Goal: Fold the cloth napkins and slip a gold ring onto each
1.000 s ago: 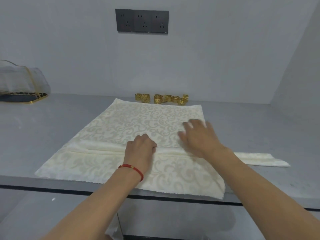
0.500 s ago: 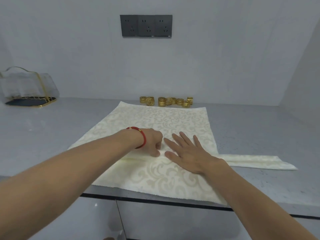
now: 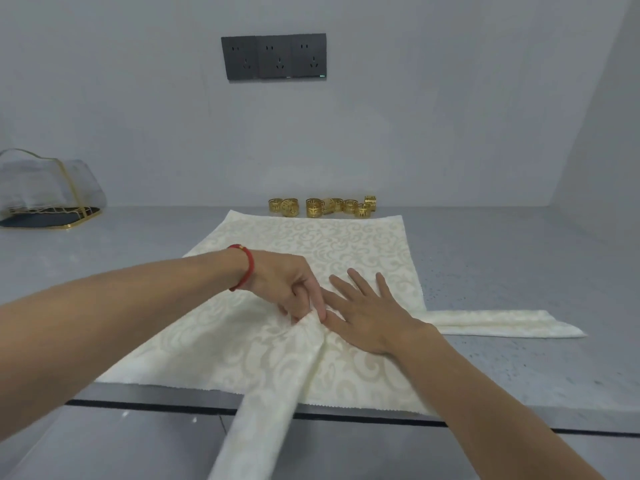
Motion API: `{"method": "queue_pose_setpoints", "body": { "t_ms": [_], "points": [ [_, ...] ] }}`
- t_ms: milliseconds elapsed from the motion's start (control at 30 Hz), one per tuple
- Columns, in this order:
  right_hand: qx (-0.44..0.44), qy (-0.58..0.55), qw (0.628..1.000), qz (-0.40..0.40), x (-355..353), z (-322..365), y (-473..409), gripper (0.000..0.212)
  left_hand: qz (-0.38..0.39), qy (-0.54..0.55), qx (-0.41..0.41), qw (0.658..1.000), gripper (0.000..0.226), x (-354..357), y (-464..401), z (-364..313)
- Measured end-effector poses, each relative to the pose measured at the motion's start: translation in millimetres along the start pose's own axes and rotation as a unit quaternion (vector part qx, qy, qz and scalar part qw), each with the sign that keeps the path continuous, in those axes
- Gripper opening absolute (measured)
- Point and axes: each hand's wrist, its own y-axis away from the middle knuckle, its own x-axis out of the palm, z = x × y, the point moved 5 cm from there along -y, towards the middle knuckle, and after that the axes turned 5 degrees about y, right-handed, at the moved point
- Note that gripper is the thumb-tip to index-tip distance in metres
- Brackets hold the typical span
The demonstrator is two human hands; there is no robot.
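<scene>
Napkin fold pinched, seemingly, under left hand

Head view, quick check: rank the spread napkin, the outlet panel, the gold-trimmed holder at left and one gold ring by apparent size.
1. Spread napkin, by far the largest.
2. and 3. Gold-trimmed holder and outlet panel: they look alike in extent and sit at different depths, so unranked.
4. One gold ring, smallest.

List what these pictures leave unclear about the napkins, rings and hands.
1. Head view: the folded strip pinched by the left hand is motion-blurred and cut off by the bottom edge.
2. The gold rings overlap and are too small to count.
3. The flat right hand hides the cloth beneath it.
</scene>
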Motion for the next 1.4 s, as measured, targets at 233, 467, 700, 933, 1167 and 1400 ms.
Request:
{"method": "queue_pose_setpoints", "body": {
  "t_ms": [233, 467, 700, 933, 1167, 1400],
  "points": [
    [0.028, -0.282, 0.959, 0.007, -44.4, -44.8, 3.8, 0.024, -0.092, -0.038, 0.039, 0.994, 0.016, 11.2, -19.3, 16.4],
    [0.102, -0.124, 0.978, 0.137, -45.3, -85.1, 13.5, 0.044, -0.127, -0.035, -0.016, 0.991, 0.025, 7.7, -22.0, 19.9],
    [0.143, -0.057, 0.961, 0.230, -55.7, -68.1, 11.7, 0.042, -0.204, -0.167, -0.031, 0.964, 0.022, 13.4, -22.1, 21.3],
    [0.129, 0.056, 0.977, 0.161, -65.9, -47.7, 13.8, 0.029, -0.224, -0.138, -0.023, 0.965, 0.037, 17.9, -21.9, 27.8],
    [0.107, 0.045, 0.980, 0.162, -78.7, -17.7, 12.7, 0.024, -0.207, -0.173, -0.033, 0.962, 0.033, 17.3, -28.4, 26.4],
    [0.096, -0.358, 0.883, 0.289, -98.8, -33.8, 36.6, 0.029, -0.200, -0.128, -0.021, 0.971, 0.031, 18.1, -28.6, 29.7]
  ]
}}
